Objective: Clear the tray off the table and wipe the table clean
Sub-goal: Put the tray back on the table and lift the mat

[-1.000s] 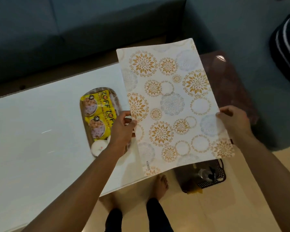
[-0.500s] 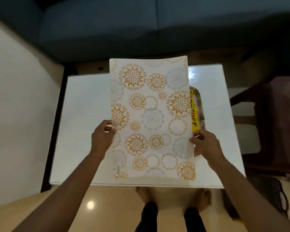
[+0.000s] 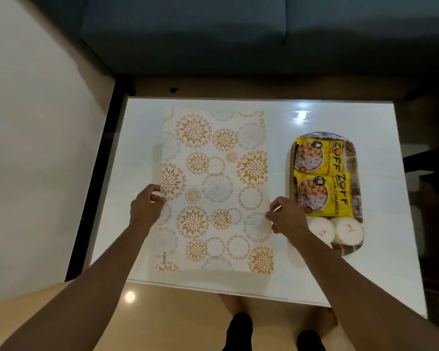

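Both hands hold one patterned placemat (image 3: pixel 217 188) by its long edges, and the placemat serves as the landmark for everything else. On the placemat's left edge, about halfway down, the left hand (image 3: pixel 145 207) has its grip closed: fingers curled around the edge, thumb on top. On the placemat's right edge, slightly nearer the person, the right hand (image 3: pixel 288 219) pinches the edge between thumb and fingertips, the other fingers curled in. Whether the placemat lies fully flat or is held just above the surface cannot be told.

The placemat is a cream rectangle printed with gold and grey flower circles, with a small word, "KUBER", near its near-left corner. It lies lengthwise, pointing away from the person, over the middle of a glossy white counter (image 3: pixel 380 282).

To the right of the placemat, apart from it, sits the tray (image 3: pixel 355 158), an oval, brownish dish resting on the counter. On the tray lie two yellow snack packets (image 3: pixel 322 193) labelled "ZOFF" and "SOYA CHUNKS", one beyond the other. Nearer the person than the packets, two round white containers (image 3: pixel 346 230) sit side by side on the tray; the right wrist partly covers the left one.

Beyond the placemat, past the counter's far edge, is a dark blue sofa (image 3: pixel 238 34). To the left of the placemat, past the counter, is a pale wall (image 3: pixel 36 122). Below the placemat's near end, the person's bare feet and dark trouser legs (image 3: pixel 238 330) show on a beige floor (image 3: pixel 162 320).
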